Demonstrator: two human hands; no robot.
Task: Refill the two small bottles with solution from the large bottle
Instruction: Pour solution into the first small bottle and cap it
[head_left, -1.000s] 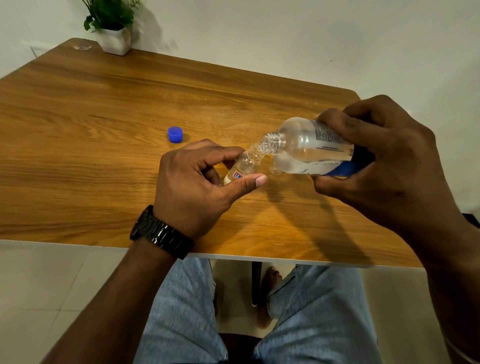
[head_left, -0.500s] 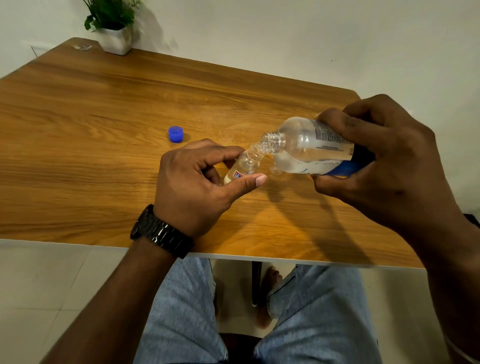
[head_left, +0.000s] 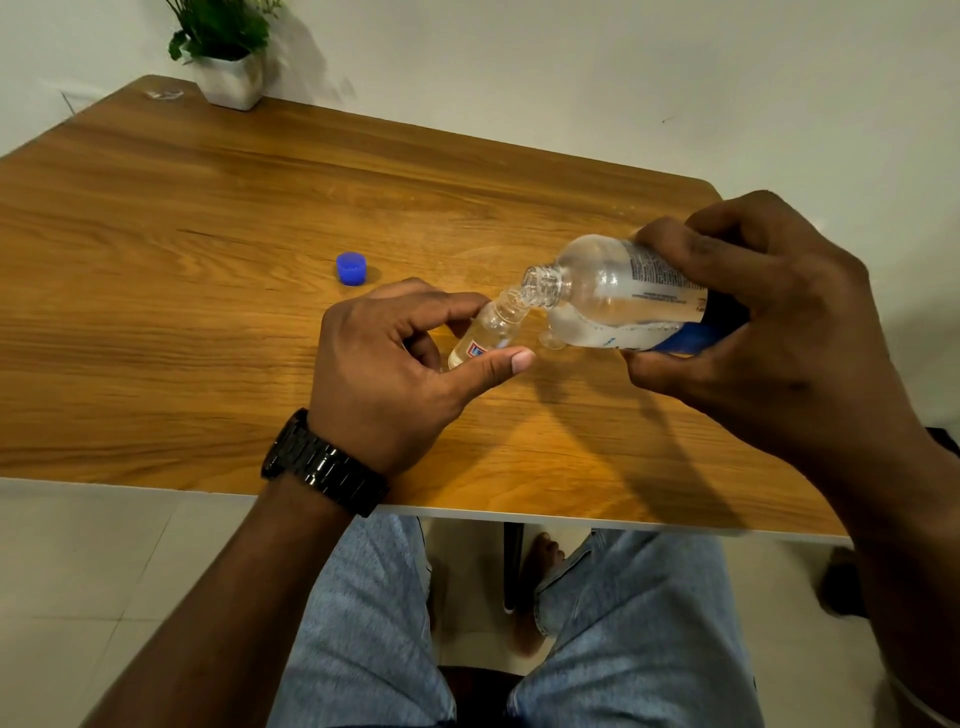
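Frame centre: small bottle (head_left: 488, 335), tilted, pinched by left hand (head_left: 395, 374). Right of centre: large bottle (head_left: 618, 296), tipped, neck at small bottle's mouth, gripped by right hand (head_left: 769, 317). Left of centre, on table (head_left: 208, 260): blue cap (head_left: 351, 268).
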